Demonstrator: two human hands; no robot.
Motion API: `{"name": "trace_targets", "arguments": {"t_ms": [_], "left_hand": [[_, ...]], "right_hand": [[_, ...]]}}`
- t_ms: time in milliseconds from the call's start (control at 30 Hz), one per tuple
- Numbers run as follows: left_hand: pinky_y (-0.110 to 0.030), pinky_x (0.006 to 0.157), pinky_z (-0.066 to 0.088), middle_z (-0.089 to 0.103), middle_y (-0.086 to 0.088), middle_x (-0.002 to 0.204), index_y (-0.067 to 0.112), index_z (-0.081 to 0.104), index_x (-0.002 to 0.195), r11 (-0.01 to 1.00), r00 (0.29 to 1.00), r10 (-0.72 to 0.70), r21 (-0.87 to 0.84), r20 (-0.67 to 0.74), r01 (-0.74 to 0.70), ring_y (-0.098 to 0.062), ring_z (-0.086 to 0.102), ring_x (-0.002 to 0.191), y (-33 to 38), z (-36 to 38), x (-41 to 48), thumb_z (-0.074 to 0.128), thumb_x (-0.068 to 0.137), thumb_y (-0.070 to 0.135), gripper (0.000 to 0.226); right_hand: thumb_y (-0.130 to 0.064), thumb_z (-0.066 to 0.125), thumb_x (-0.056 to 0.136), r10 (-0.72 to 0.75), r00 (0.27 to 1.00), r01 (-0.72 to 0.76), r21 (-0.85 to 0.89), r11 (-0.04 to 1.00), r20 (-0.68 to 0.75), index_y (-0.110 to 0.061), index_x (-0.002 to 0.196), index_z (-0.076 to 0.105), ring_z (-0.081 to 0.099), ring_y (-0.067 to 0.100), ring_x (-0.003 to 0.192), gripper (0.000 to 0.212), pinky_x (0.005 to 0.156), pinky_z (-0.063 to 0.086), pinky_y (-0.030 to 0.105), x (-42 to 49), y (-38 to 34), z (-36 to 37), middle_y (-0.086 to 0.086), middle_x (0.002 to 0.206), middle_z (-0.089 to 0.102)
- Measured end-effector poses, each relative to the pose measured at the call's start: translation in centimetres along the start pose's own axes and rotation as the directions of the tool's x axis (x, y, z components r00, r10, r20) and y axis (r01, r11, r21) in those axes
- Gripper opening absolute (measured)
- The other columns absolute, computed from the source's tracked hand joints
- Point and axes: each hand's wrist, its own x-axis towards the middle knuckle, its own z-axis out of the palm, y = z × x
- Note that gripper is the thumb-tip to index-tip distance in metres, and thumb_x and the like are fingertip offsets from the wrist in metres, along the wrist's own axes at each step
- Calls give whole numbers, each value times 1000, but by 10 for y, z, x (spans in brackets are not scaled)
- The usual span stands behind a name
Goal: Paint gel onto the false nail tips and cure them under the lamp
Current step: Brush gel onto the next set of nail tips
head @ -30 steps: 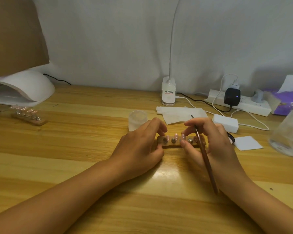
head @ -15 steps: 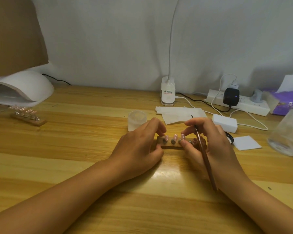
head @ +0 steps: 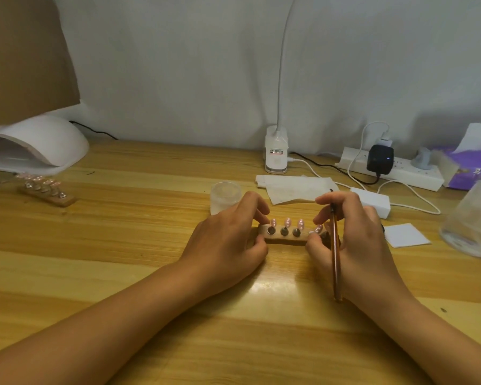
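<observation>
No displacement is registered over the last second: both hands remain in position. The left hand (head: 228,243) pinches the left end of the brown wooden block holder (head: 285,239). The right hand (head: 357,237) pinches the right end, with the slim amber-handled brush (head: 335,259) tucked between its fingers. The holder rests at desk centre and carries the pink false nail tips (head: 300,223). Judgement: transfer to the white domed curing lamp (head: 39,143) is pending.

Containers: clear plastic bottle (head: 472,218), contents indistinct; small frosted cup (head: 225,198), contents cannot be determined.
</observation>
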Motion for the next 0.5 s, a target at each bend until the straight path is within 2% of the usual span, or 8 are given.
{"name": "trace_targets", "arguments": {"t_ms": [200, 367, 500], "left_hand": [[-17, 55, 33, 62, 21, 108, 36, 39, 110, 1000, 1000, -7, 4, -18, 7, 5, 51, 63, -1, -1, 1, 62, 90, 26, 32], [-16, 55, 36, 62, 21, 106, 38, 38, 109, 1000, 1000, -19, 16, -23, 19, 0, 54, 61, -1, -1, 1, 64, 89, 29, 34], [-18, 57, 37, 63, 21, 105, 38, 37, 108, 999, 999, -36, 12, -31, 36, 1, 54, 61, -2, -1, 1, 64, 88, 31, 34]], "right_hand": [[-18, 68, 81, 11, 1000, -12, -23, 1000, -21, -32, 115, 45, 43, 15, 99, 43, 77, 45, 38, 0, 2, 2, -9, 95, 56], [-17, 67, 82, -20, 1000, 19, -39, 999, -21, -30, 116, 47, 44, 15, 101, 42, 78, 46, 41, 0, 2, 2, -14, 96, 55], [-14, 67, 82, -55, 998, 55, -37, 998, -9, -33, 115, 44, 45, 15, 101, 44, 80, 47, 46, 0, 0, 3, -25, 93, 49]]}}
